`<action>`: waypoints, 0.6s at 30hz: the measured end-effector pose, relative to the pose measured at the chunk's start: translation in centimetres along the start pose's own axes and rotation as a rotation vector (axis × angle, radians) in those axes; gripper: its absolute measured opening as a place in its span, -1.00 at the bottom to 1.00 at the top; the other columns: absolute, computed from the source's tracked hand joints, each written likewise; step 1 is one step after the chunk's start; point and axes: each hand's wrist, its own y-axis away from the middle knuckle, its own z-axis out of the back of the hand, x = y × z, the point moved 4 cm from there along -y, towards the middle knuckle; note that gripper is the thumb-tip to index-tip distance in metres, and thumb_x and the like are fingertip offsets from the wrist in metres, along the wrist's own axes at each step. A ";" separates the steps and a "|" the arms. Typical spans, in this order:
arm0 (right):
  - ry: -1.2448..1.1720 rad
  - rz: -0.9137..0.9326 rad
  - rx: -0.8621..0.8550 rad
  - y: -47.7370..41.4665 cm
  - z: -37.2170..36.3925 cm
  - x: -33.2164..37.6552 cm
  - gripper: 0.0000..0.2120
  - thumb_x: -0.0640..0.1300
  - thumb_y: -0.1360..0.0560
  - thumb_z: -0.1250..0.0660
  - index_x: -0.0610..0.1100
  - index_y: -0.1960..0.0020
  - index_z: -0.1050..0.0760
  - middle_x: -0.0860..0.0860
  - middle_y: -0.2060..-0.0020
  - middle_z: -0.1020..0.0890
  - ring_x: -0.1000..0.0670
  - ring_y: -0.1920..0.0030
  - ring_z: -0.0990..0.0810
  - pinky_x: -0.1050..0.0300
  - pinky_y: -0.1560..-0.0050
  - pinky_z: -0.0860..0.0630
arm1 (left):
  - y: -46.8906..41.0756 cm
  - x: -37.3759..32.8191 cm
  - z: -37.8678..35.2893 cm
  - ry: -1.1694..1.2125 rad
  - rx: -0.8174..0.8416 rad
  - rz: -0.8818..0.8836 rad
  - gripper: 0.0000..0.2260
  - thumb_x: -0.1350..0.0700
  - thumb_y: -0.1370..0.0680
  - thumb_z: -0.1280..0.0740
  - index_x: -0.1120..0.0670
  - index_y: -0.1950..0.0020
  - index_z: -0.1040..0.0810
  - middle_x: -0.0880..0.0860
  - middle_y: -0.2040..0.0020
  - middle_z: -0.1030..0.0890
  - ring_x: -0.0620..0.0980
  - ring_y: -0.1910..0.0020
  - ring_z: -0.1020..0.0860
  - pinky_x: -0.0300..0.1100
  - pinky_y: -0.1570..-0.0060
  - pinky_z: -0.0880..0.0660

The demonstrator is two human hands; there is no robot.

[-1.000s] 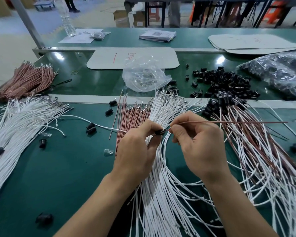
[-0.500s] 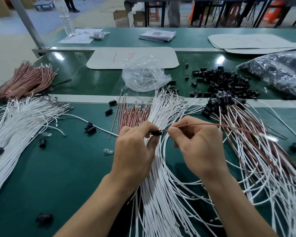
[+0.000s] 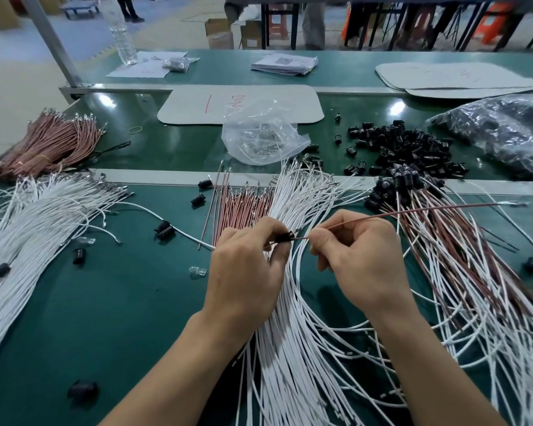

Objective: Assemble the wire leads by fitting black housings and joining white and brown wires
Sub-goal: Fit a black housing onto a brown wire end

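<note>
A black housing [image 3: 285, 237] is pinched between thumb and finger of the left hand [image 3: 246, 272], above the middle bundle of white wires [image 3: 290, 348]. A brown wire [image 3: 413, 211] is pinched by the right hand [image 3: 360, 259] just beside the housing, and its near end meets the housing. Its free end reaches to the right over the finished leads [image 3: 474, 287]. Bare table [image 3: 120, 318] is seen left of the hands.

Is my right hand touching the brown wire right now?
Touching. The head view shows the right hand pinching the brown wire between thumb and forefinger, near the black housing.
</note>
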 end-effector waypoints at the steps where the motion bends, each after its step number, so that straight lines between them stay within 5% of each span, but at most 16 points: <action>1: 0.025 0.001 -0.017 0.0 0.0 0.0 -0.77 -0.16 -0.52 -0.50 -0.03 0.30 -0.62 0.03 0.44 -0.67 0.01 0.45 -0.65 0.01 0.29 -0.61 | 0.0 0.0 0.0 0.001 -0.002 -0.004 -0.88 0.16 -0.53 -0.51 -0.01 -0.02 -0.65 -0.14 0.12 -0.70 -0.21 0.12 -0.42 -0.11 0.08 -0.44; 14: -0.008 0.001 -0.045 0.1 -0.1 -0.3 -0.79 -0.14 -0.55 -0.48 -0.01 0.24 -0.59 0.04 0.40 -0.68 0.00 0.44 -0.63 0.05 0.30 -0.58 | 0.1 0.3 0.0 0.019 -0.062 -0.093 -0.82 0.20 -0.47 -0.57 0.03 -0.01 -0.67 -0.14 0.11 -0.70 -0.36 0.13 -0.37 -0.21 0.04 -0.37; 18: 0.026 0.032 -0.032 0.2 -0.3 -0.5 -0.79 -0.11 -0.57 -0.47 0.00 0.24 -0.59 0.06 0.42 -0.67 0.03 0.43 -0.63 0.10 0.32 -0.57 | 0.2 0.3 0.0 0.038 -0.046 -0.109 -0.86 0.14 -0.48 -0.55 -0.01 0.00 -0.68 -0.17 0.11 -0.69 -0.54 0.04 -0.39 -0.38 0.01 -0.32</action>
